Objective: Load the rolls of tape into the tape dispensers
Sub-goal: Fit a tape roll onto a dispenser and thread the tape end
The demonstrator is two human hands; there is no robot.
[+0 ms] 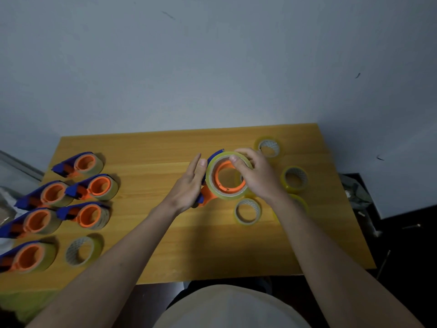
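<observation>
Over the middle of the wooden table (165,233), my left hand (189,185) grips the blue and orange tape dispenser (210,195) by its handle side. A yellowish roll of tape (212,185) sits around the dispenser's orange hub. My right hand (257,176) holds that roll from the right, thumb on its upper rim. Several loose rolls lie to the right: one at the far right back (268,147), one beside my right wrist (295,179), one just below the dispenser (247,211). Another roll under my right forearm is mostly hidden.
Several loaded blue and orange dispensers (94,187) lie in a cluster on the table's left side. A loose roll (81,250) stands near the front left. A dark box with clutter (359,192) sits beyond the right edge. A grey wall rises behind.
</observation>
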